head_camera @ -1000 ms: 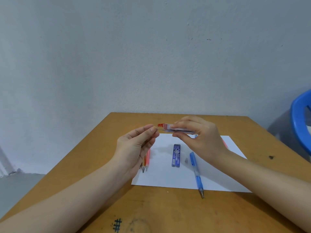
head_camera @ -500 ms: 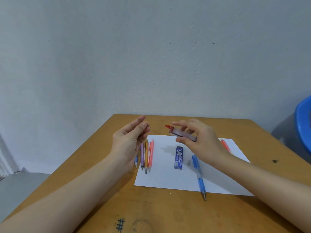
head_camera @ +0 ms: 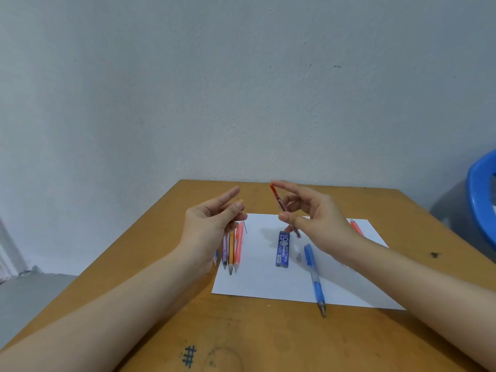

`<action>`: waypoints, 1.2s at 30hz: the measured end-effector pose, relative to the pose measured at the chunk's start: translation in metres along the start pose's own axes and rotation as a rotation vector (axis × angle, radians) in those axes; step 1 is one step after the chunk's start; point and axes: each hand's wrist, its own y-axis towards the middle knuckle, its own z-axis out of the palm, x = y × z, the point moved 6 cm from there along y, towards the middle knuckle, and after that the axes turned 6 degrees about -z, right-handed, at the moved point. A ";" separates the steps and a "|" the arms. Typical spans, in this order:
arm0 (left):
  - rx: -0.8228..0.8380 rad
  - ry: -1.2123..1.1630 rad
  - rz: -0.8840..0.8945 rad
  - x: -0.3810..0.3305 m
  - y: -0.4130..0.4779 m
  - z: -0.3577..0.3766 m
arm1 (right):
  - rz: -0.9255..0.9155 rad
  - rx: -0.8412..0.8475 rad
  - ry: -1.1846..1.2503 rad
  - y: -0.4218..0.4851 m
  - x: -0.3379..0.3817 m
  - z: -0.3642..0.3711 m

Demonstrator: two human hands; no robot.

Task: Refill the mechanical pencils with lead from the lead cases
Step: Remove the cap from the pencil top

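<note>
Thin lead (head_camera: 242, 214) held near upright; blue pencil (head_camera: 314, 275) flat on the paper (head_camera: 257, 280), nearer the right hand (head_camera: 316, 218).
The lead is pinched in the left hand's (head_camera: 206, 226) fingers (head_camera: 228, 196); the lead case (head_camera: 277, 200) is gripped in the right. The pencil's long axis is laid toward the viewer, tip nearest.
</note>
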 end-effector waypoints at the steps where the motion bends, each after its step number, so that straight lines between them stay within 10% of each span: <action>1: 0.001 0.004 0.004 0.000 0.000 0.000 | 0.008 0.004 0.032 0.000 0.000 0.000; 16: -0.001 0.046 0.029 0.002 0.002 0.000 | 0.153 -0.090 0.351 0.001 -0.006 -0.004; 36: 0.022 0.021 0.048 -0.002 0.000 0.002 | 0.202 -0.151 0.112 0.007 -0.014 -0.002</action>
